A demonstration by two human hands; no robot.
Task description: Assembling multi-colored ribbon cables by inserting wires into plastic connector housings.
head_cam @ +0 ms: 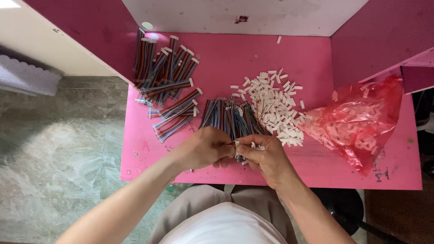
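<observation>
We work at a pink table [316,49], both hands meeting at its near edge. Our left hand [205,147] is curled closed, fingertips pinched on the end of a flat rainbow-coloured ribbon cable [236,145]. Our right hand [266,156] closes on the same spot from the other side, thumb and forefinger pressed around a small white plastic connector [254,145]. The fingers hide the joint, so whether the connector is already seated on the cable end we cannot tell.

Just beyond our knuckles lies a fanned bundle of bare cables [230,116], their ends pointing toward us. Right of it, touching its edge, is a loose heap of white connectors [275,104]. Farther right a red transparent bag [361,119] lies open on its side, with more white connectors spilling from its mouth toward the heap. At the far left of the table sits a pile of cables with white ends fitted [169,79], well apart from our hands.
</observation>
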